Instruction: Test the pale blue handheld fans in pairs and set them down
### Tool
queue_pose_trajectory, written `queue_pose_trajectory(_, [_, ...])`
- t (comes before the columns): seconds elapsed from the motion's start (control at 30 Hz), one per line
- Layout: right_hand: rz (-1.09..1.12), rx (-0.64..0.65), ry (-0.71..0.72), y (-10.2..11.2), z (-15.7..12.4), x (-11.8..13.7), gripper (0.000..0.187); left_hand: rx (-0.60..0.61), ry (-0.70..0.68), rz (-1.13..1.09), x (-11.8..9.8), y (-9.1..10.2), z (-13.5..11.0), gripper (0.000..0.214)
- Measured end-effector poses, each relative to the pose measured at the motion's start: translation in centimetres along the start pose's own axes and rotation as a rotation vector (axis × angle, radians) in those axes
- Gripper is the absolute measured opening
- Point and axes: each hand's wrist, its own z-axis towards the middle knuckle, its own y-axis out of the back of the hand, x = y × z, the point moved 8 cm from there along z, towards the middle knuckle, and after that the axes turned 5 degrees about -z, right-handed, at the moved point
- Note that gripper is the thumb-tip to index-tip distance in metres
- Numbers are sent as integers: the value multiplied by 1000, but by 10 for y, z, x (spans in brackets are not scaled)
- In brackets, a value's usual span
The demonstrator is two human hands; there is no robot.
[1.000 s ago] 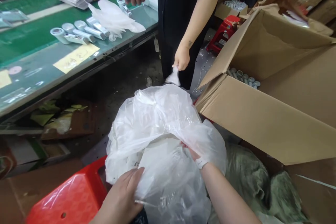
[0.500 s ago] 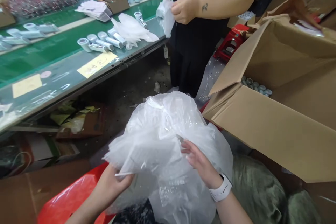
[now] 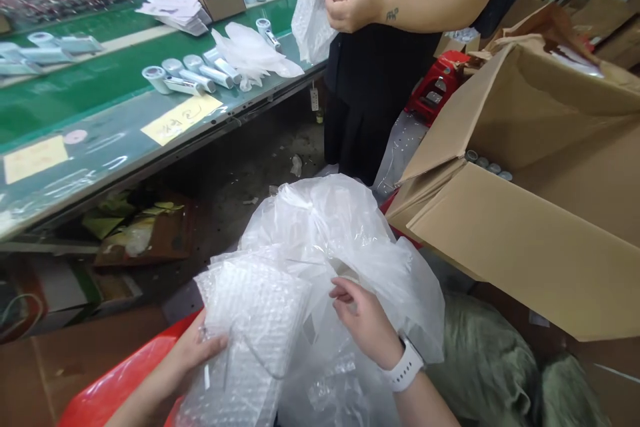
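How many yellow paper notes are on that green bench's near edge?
2: one note near the silvery handled parts, another note farther left, past the pink disc. More could lie outside the picture.

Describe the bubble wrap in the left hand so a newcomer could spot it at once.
Find the big, translucent white bag at the lower middle. Over its left side, the person's left hand holds flat, clear bubble wrap. Its regular grid of bubbles sets it apart from the bag's smooth, crumpled film.
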Motion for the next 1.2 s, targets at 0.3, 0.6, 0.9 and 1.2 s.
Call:
queue_pose_trajectory(0.3, [-5,122,180,-40,-21,59,56,127,28,15,3,-11,15,99])
queue_pose_trajectory(0.6, [171,-51,107,-75,-25,21,62,452,-146,593,-19,-42,-7,66])
queue_pose_trajectory(0.9, [292,75,109,-84,-30,30,104,583,-280,738,-80,-69,-51,37])
queue_pose_trajectory(1.2, [516,-63,4,-78,-30,16,112,643,-116,561,-70,-65,-45,35])
